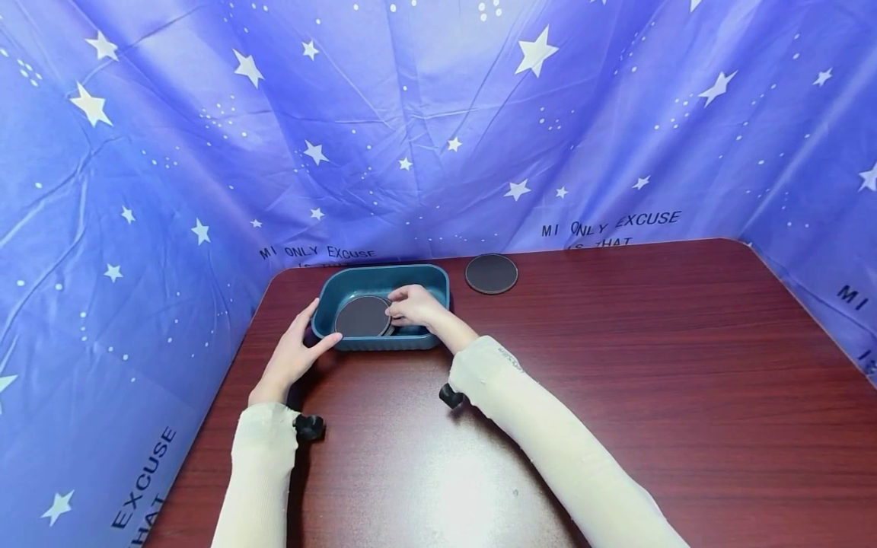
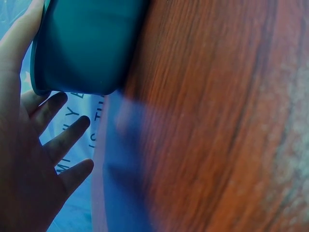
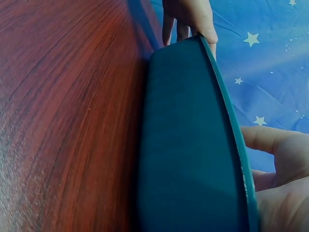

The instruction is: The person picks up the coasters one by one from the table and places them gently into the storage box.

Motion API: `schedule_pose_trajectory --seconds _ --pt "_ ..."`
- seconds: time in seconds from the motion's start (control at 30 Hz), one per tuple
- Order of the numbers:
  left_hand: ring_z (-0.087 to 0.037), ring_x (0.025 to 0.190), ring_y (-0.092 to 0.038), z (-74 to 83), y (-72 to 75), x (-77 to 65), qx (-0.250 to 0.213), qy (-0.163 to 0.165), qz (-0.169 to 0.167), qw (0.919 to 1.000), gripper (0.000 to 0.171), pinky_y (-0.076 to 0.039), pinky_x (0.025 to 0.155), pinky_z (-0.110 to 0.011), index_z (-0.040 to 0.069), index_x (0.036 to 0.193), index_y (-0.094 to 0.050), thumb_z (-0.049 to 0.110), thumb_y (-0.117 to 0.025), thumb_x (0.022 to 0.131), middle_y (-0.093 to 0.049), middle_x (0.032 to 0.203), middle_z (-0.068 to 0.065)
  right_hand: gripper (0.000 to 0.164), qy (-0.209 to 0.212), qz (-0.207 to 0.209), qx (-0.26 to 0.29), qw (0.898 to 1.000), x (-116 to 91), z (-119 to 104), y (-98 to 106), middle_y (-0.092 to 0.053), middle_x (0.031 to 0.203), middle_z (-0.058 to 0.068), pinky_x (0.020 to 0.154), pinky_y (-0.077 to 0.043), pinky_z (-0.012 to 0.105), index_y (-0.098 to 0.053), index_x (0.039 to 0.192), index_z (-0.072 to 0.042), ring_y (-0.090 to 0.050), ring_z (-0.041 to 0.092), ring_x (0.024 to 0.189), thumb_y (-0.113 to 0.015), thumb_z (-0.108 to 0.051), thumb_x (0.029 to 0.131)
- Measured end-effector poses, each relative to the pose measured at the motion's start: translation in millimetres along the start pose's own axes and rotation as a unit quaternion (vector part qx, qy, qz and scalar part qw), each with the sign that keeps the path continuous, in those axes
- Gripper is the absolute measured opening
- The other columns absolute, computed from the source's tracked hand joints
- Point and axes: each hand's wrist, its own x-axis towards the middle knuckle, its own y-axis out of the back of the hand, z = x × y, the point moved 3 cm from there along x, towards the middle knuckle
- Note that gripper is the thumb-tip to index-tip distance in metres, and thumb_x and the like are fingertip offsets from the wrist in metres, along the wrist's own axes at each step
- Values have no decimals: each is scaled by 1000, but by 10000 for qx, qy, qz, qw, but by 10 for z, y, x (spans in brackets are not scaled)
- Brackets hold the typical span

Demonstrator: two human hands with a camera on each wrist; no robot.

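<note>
A teal rectangular bin (image 1: 380,344) stands near the table's back left. Inside it lies a dark round coaster (image 1: 363,316), with the edge of at least one more disc showing beneath. My left hand (image 1: 293,356) rests on the bin's front left corner, thumb at the front rim and the other fingers extended along the left end. In the left wrist view these fingers are spread. My right hand (image 1: 414,306) reaches into the bin from the right, fingertips at the coaster's right edge. The right wrist view hides those fingertips behind the rim (image 3: 235,128), so their grip is unclear.
Another dark round coaster (image 1: 492,273) lies flat at the table's back edge, right of the bin. The dark red wood table (image 1: 651,365) extends to the right. A blue star-patterned curtain (image 1: 438,129) hangs behind and on both sides.
</note>
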Motion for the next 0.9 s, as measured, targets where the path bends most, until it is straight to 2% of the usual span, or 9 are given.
schedule_pose_trajectory --seconds 0.17,0.37,0.6,0.7,0.9 --pt "-39 149 -29 -4 1 -2 -33 24 36 10000 93 -24 119 -65 23 161 -17 52 -68 90 -24 166 -13 50 180 -175 71 9997 -48 -55 63 -56 135 28 107 -50 44 -44 144 8 -58 37 127 -56 1 97" --pt "-39 149 -29 -6 2 -5 -28 55 5 10000 94 -24 118 -66 24 161 -17 54 -68 89 -23 166 -12 47 460 -156 227 9986 -135 -139 198 -57 128 26 110 -47 46 -46 144 7 -54 42 129 -54 0 98" --pt "-40 149 -30 -15 9 -12 -24 24 40 10000 93 -24 118 -66 23 161 -17 53 -68 89 -24 166 -12 47 746 -105 455 9961 -187 -268 397 -47 143 32 112 -44 48 -45 144 7 -47 45 135 -54 1 99" --pt "-40 148 -30 -18 3 -10 -31 7 62 10000 93 -24 118 -65 22 161 -18 52 -68 90 -24 165 -13 46 947 15 445 9945 -205 -336 497 -45 145 33 112 -43 49 -47 143 6 -47 44 136 -56 1 98" --pt "-40 148 -31 -10 -8 5 -47 -51 51 10000 92 -25 118 -65 21 161 -18 51 -68 90 -25 165 -13 42 1625 514 -24 9854 -231 -420 742 -55 137 28 104 -52 40 -54 137 4 -58 36 126 -62 -3 96"
